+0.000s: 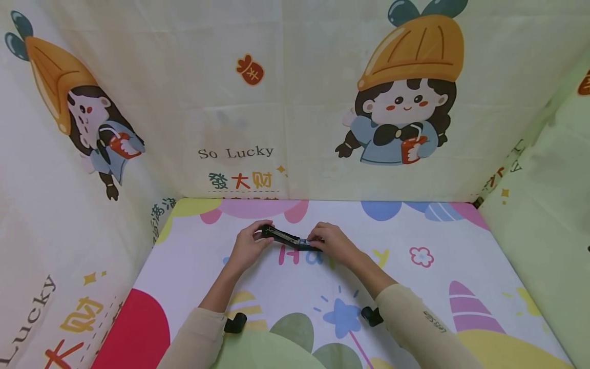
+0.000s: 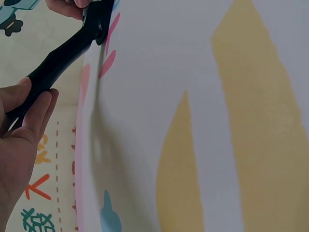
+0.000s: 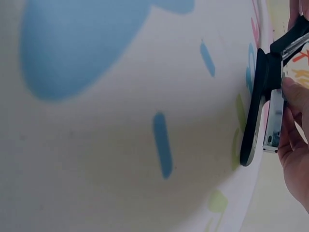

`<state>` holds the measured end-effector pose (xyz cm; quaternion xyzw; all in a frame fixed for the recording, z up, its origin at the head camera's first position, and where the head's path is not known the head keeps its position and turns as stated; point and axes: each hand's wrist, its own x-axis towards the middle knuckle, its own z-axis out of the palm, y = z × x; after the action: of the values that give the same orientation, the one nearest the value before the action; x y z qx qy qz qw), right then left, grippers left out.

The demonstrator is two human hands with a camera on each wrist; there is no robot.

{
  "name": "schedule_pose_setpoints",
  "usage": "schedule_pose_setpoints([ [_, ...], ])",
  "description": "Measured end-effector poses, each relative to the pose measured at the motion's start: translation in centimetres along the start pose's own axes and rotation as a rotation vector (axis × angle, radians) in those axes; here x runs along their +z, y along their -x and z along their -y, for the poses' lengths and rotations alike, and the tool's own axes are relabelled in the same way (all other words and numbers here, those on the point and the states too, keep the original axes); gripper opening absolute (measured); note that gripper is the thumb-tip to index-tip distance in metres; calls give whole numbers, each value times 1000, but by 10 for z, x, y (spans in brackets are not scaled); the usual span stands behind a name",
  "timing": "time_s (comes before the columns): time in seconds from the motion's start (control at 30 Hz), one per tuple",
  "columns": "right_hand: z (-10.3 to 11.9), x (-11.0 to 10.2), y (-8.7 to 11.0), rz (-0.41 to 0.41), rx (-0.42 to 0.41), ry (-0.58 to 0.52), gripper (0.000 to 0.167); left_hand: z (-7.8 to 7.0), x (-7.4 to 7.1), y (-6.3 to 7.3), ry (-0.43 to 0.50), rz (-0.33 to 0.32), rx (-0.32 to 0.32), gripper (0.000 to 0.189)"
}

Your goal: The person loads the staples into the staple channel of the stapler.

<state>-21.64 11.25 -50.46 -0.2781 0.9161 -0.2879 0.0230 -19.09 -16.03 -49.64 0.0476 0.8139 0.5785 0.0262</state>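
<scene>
A black stapler (image 1: 287,237) is swung wide open over the far middle of the table. My left hand (image 1: 249,246) pinches the free end of its raised top arm between thumb and fingers, as the left wrist view also shows. My right hand (image 1: 333,242) grips the metal staple channel (image 3: 274,121) with thumb and fingers, near the hinge. In the right wrist view the black base (image 3: 252,121) lies beside the channel, with a gap between them. Whether staples sit inside cannot be made out.
A printed cloth with colourful shapes covers the table (image 1: 415,292). Patterned curtains (image 1: 313,128) hang behind and at both sides. A dark wrist camera (image 1: 236,323) is on the left wrist and another camera (image 1: 371,316) on the right.
</scene>
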Motion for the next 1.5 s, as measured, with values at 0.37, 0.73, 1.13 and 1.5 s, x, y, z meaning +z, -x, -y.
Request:
schedule_pose_setpoints([
  [0.37, 3, -1, 5, -31, -29, -5, 8, -2, -1, 0, 38, 28, 17, 52],
  [0.73, -1, -3, 6, -10, -54, -37, 10, 0, -1, -1, 16, 13, 12, 51],
  [1.13, -3, -3, 9, 34, -86, 41, 20, -1, 0, 1, 5, 7, 11, 51],
  [1.5, -11, -6, 18, -20, -79, 43, 19, -1, -1, 1, 10, 8, 11, 51],
])
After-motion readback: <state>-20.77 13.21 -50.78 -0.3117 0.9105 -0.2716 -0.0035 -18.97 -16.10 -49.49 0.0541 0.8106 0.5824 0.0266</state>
